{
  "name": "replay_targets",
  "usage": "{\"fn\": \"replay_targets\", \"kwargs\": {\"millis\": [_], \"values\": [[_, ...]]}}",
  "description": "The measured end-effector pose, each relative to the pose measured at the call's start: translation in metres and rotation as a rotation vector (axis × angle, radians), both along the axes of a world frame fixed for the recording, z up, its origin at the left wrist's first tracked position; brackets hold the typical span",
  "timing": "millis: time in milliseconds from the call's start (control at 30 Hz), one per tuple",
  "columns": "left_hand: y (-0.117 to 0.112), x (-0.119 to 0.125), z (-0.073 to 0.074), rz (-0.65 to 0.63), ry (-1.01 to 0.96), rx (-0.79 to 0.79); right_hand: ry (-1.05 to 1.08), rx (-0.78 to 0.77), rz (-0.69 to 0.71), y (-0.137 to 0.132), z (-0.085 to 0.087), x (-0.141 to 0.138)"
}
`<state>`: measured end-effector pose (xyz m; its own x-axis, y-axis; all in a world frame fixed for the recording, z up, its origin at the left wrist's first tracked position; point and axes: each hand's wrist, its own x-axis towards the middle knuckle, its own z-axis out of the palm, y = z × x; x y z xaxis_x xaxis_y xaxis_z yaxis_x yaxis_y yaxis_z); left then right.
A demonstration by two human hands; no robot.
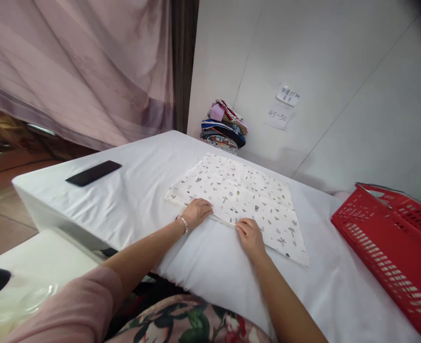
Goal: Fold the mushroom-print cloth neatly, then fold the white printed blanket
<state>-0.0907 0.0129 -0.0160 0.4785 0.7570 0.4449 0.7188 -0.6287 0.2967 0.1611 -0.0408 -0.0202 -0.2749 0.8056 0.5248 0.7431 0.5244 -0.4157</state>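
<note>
A white cloth [248,193] with small scattered prints lies folded flat on the white-covered table [135,209]. Crease lines run across it. My left hand [197,213], with a bracelet at the wrist, has its fingers closed on the cloth's near edge, left of the middle. A short way to the right, my right hand [249,237] pinches the same edge between thumb and fingers. The layers at this edge lie close together, and the fingertips partly cover them.
A dark flat phone-like slab [94,173] lies on the table's left part. Folded clothes [224,126] are stacked at the back by the wall. A red plastic basket [392,247] stands on the right. A pink curtain [89,66] hangs behind the left side.
</note>
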Motion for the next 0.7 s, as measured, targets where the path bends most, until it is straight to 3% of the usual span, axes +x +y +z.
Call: {"fn": "replay_targets", "kwargs": {"millis": [300, 700], "values": [[-0.0053, -0.0056, -0.0006, -0.106, 0.038, -0.024, -0.081, -0.034, 0.03, 0.0, -0.0009, 0.0007], [0.001, 0.0033, 0.0013, -0.003, 0.08, 0.04, -0.137, -0.024, 0.022, 0.0015, -0.0032, 0.0028]]}}
